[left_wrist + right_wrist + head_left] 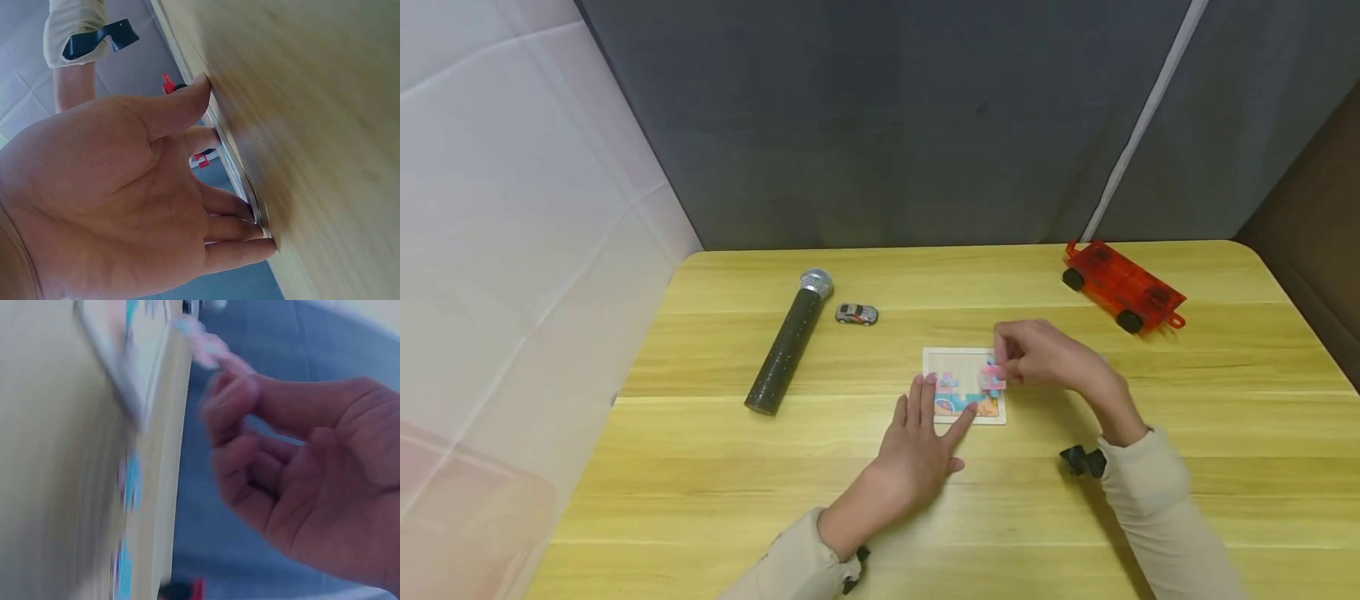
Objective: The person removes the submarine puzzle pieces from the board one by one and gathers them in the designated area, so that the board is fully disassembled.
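Left hand (916, 454), fingers straight and spread, steadies the puzzle board (964, 386); right hand (1045, 354) pinches a pink piece (992, 379) just above it, ready for fitting

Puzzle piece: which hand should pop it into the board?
Probably the right hand: it pinches the pink puzzle piece just over the puzzle board. The left hand lies with straight fingers on the board's near edge, steadying it.
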The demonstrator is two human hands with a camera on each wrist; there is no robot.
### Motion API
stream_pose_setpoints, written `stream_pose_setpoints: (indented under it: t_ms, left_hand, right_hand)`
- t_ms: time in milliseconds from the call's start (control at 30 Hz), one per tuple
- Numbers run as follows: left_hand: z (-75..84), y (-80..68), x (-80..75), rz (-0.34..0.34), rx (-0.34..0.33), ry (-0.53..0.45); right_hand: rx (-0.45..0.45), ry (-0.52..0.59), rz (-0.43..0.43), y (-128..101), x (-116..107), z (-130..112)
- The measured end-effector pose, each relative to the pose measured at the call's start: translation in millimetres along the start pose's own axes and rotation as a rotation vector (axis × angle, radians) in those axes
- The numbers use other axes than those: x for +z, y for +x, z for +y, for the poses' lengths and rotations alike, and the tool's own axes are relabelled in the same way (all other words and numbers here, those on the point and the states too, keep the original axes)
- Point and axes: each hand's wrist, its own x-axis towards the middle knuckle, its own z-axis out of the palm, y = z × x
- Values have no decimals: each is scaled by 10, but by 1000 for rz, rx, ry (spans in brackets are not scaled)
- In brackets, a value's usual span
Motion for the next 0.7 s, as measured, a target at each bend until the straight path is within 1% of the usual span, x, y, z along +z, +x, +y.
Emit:
stream_pose_setpoints:
  t_ms: [67,133,200,233,367,533,600,700]
  left_hand:
    - [-5,-5,11,1,-5,-16]
    - [-17,-18,21,1,-11,-41]
    - [-30,-33,30,1,-19,-61]
    - [-37,-40,29,1,-21,-72]
    - [-47,-44,21,3,-21,-89]
    - [-45,-27,17,1,-15,-103]
    - [-43,-23,21,5,-12,-102]
    - [-40,-18,18,8,-9,-101]
  right_hand:
    - [54,-7,-63,-82,-116,148]
    - [113,10,-124,-154,-202,292]
    - [166,24,-167,-200,-260,389]
    - [188,19,-176,-212,-279,423]
    - [245,-36,-165,-223,-321,466]
    - [265,-85,-145,-223,-334,491]
    - [272,-93,-125,-224,-319,496]
    - [302,-149,-91,-221,-282,493]
